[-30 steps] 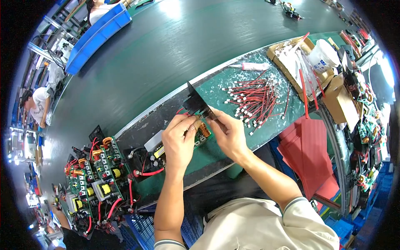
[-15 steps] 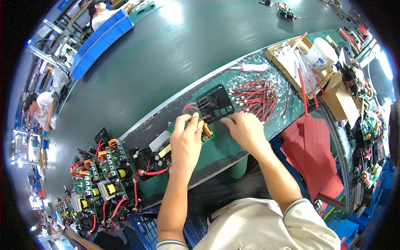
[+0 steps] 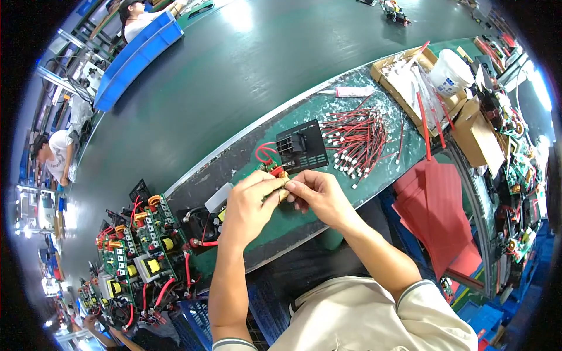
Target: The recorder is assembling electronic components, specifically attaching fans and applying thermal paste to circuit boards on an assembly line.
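Observation:
My left hand point(image 3: 250, 205) and my right hand point(image 3: 321, 196) meet over the bench, fingertips pinched together. Whatever lies between those fingertips is too small and covered to make out. Just beyond them stands a black slotted panel point(image 3: 313, 146) with a black socket block on its face. Red wires point(image 3: 263, 151) loop out beside the panel's left edge. Under my fingers, part of a circuit board with a copper coil shows; my hands hide most of it. Left of my left hand are a pale flat plate point(image 3: 219, 198) and a thick red cable point(image 3: 209, 243).
Several assembled circuit boards point(image 3: 153, 234) crowd the left. Red-and-black connector leads point(image 3: 363, 140) lie right of the panel, below a tube point(image 3: 354, 92). A cardboard tray point(image 3: 383, 76), white bucket point(image 3: 452, 73) and red sheets point(image 3: 433, 216) are further right. A blue bin point(image 3: 137, 61) and co-workers are far left.
My right hand has left the black panel's lower edge and moved left to meet my left hand. The panel now leans differently, its face more visible. My left hand has shifted slightly down and left.

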Available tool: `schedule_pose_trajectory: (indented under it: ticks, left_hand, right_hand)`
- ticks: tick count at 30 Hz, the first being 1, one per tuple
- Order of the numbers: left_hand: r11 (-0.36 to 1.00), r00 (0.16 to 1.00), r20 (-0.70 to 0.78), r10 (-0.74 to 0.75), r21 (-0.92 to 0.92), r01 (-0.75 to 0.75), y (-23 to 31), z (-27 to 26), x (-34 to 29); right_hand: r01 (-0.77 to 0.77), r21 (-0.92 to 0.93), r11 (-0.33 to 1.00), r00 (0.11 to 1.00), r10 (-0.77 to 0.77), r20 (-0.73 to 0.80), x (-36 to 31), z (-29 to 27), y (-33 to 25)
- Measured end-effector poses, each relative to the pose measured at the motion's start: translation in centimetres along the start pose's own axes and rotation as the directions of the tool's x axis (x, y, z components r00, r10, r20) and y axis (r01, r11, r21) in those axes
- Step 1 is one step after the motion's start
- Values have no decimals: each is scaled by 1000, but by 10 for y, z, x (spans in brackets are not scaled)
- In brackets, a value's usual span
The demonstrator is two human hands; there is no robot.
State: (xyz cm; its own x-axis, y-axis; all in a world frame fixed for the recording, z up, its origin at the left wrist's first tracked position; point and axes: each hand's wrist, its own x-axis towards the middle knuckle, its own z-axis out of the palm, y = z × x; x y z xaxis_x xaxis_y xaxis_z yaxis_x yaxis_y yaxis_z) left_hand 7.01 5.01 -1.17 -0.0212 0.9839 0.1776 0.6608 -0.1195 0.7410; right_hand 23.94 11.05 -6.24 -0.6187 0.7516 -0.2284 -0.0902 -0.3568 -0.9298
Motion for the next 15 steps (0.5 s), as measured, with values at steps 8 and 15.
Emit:
schedule_pose_trajectory:
  ticks: [8,15]
  left_hand:
    - [987,982,-131,-135,-99,123,-2,4,18]
    - [982,953,-238,-189,-44,184,-6,10,30]
  right_hand:
    - [-31,4,1000,957,31,-289,-3,-8,8]
    - [92,-67,994,941,-109,-320,46,-3,14]
